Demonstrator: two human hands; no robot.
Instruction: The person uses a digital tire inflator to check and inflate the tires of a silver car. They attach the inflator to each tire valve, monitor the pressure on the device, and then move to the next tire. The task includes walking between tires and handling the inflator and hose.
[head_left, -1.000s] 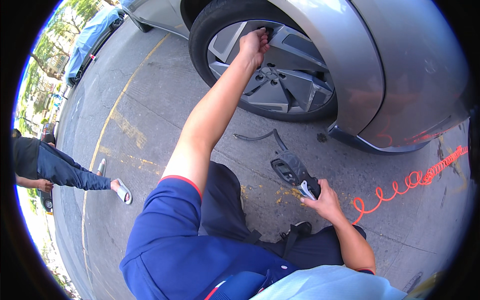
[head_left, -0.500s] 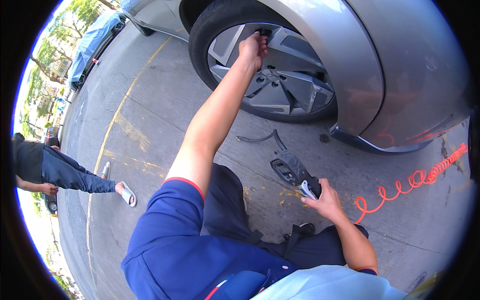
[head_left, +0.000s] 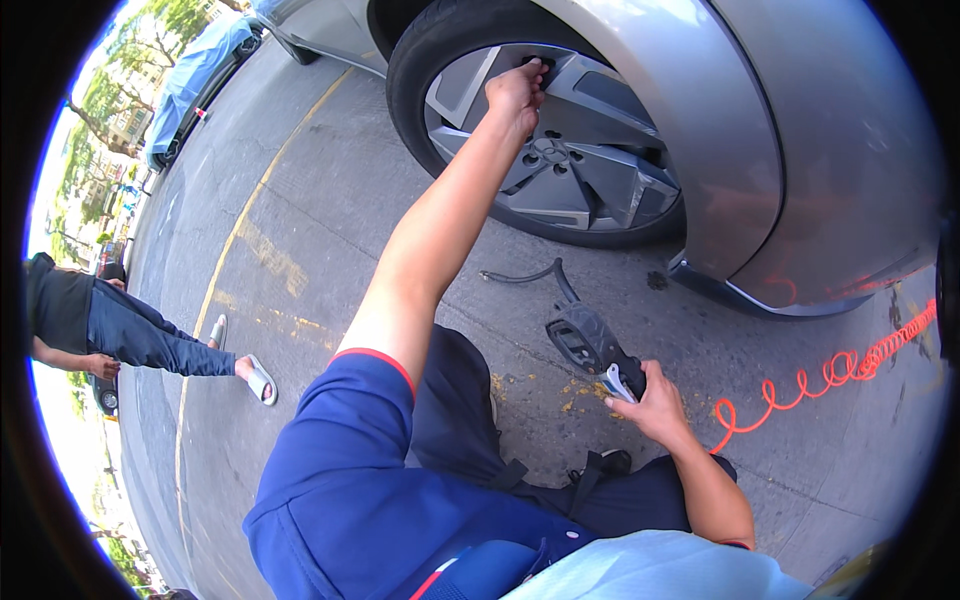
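Note:
My left hand [head_left: 514,98] reaches up to the silver and dark grey wheel [head_left: 565,190] of a silver car. Its fingers are pinched together at a dark gap near the top of the rim; whatever they grip there is hidden. Low on the right, my right hand [head_left: 655,410] is wrapped round the handle of a black tire inflator [head_left: 592,340] with a gauge window and a silver lever. From its far end a short black hose [head_left: 558,274] curves off to the left, apart from the wheel.
An orange coiled air hose [head_left: 772,398] runs from beside my right arm to the right edge. The car's bumper [head_left: 840,180] overhangs on the right. A person in dark trousers [head_left: 150,330] and sandals stands at the left. Farther back, a vehicle under a blue cover [head_left: 190,85] is parked.
The view has shifted slightly, so the scene sits a little to the right. My left fingers have turned slightly at the rim gap. The right hand keeps its hold on the tire inflator.

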